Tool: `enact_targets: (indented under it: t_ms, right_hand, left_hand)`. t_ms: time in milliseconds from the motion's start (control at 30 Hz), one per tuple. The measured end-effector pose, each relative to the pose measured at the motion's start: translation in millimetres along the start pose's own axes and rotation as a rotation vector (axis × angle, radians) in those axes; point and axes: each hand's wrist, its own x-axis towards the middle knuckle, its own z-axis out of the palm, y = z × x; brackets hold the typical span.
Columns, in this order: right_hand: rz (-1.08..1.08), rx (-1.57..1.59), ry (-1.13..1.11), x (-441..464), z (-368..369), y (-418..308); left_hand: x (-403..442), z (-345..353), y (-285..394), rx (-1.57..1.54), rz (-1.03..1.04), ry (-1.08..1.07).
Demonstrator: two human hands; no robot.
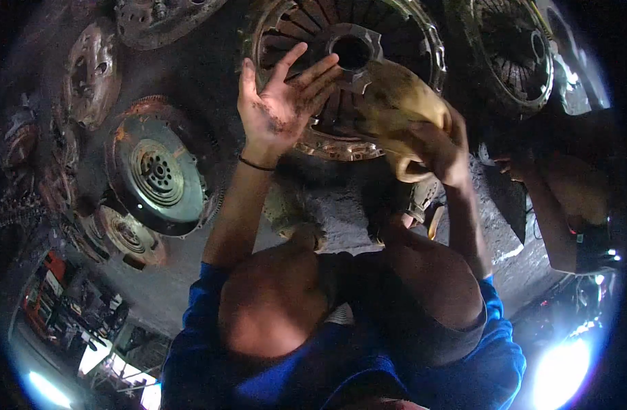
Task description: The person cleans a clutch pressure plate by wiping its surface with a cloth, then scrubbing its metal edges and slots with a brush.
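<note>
My left hand (276,113) is raised with its palm up and its fingers spread, smudged with dark grime and holding nothing. In my right hand (440,150) is a yellowish rag (406,102), bunched and smeared by motion. Beyond both hands lies a large round clutch pressure plate (341,147), with radial spring fingers and a dark hole in a hub at its middle. My left fingertips overlap its near left part in the view; whether they touch it I cannot tell. Part of the plate's right side is hidden behind the rag.
A flywheel (159,174) lies on the left, with a smaller disc (129,236) beneath it. Another pressure plate (508,51) is at upper right; a rusty round plate (92,74) is at upper left. Another person's hand (515,166) shows at right. Bright light glares at lower right.
</note>
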Motion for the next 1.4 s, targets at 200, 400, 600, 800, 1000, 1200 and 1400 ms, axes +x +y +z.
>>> enact_targets:
  t_ms: [200, 400, 600, 800, 1000, 1200, 1400]
  right_hand:
    - [-0.766, -1.119, -0.237, 37.0, 87.4, 41.0]
    - [-0.67, -0.533, -0.047, 87.1, 52.5, 3.1]
    - [-0.089, 0.238, -0.11, 29.2, 93.5, -63.6]
    - [-0.385, -0.26, -0.014, 60.7, 72.0, -14.6]
    - [-0.811, -0.879, 0.154, 39.0, 76.5, 4.3]
    - [-0.455, -0.724, -0.028, -18.4, -14.8, 28.6]
    - [0.111, -1.035, 0.724, -157.6, -181.5, 58.2]
  left_hand:
    - [12.8, 6.1, -30.3, -0.119, -0.01, -0.13]
    - [-12.9, 9.0, -5.5, -0.351, -0.037, -0.207]
    - [-4.3, -9.4, -8.9, 0.286, 0.136, 0.048]
    - [10.2, -14.2, -33.1, -0.386, -0.014, -0.395]
    - [7.7, 11.8, -38.7, 0.499, 0.15, 0.049]
    - [6.4, -87.3, 49.3, 0.926, 0.196, 0.241]
    - [-64.4, -144.8, 118.6, 1.679, 0.219, 0.483]
